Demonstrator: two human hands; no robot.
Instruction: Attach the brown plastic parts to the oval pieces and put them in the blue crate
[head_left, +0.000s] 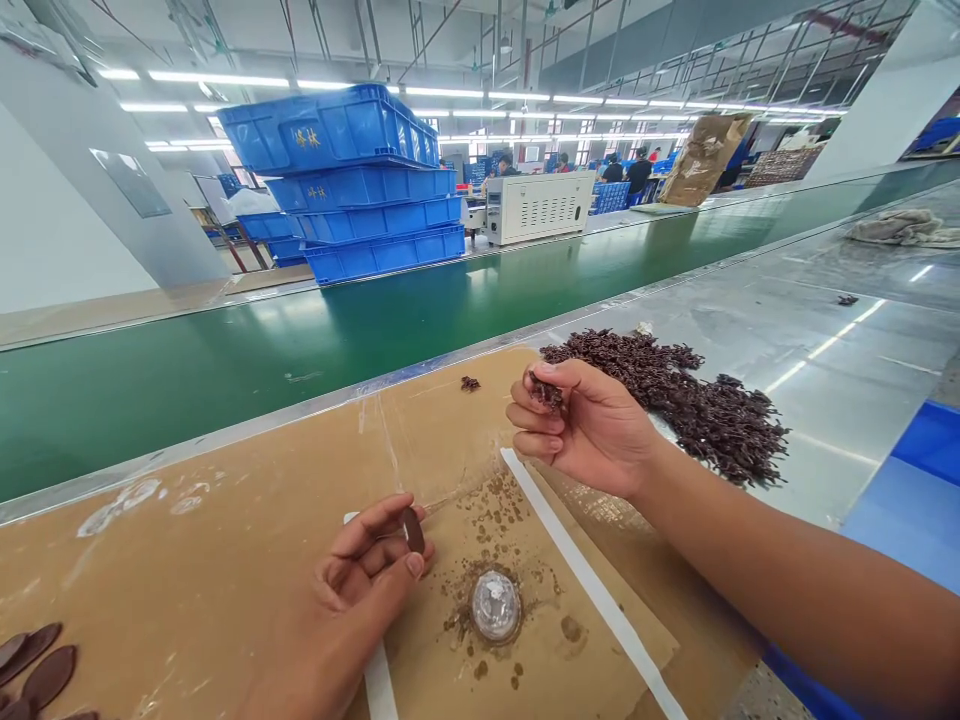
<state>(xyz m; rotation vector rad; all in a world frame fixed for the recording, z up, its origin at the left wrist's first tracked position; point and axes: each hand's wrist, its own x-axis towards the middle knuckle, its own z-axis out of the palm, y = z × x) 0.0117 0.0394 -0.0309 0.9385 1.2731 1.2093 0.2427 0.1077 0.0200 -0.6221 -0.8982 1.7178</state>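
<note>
Between the thumb and fingers of my left hand (367,580) is a flat, dark brown oval piece (412,530), held on edge above the cardboard. My right hand (581,425) pinches a small dark brown twiggy piece (546,392) with its fingers curled in. A round, clear, wet-looking dome (496,606) sits on the cardboard sheet (247,560) below and between my hands, with dark spots spattered around it. Just behind my right hand lies a heap of dark brown twiggy pieces (720,425). A single small one (469,384) rests apart on the cardboard.
Several brown oval pieces (49,676) lie at the lower left. Beyond the cardboard runs a green conveyor belt (247,365). Across it stand stacked blue crates (386,255) and a white machine (540,208). A cloth (900,228) lies far right; people are in the background.
</note>
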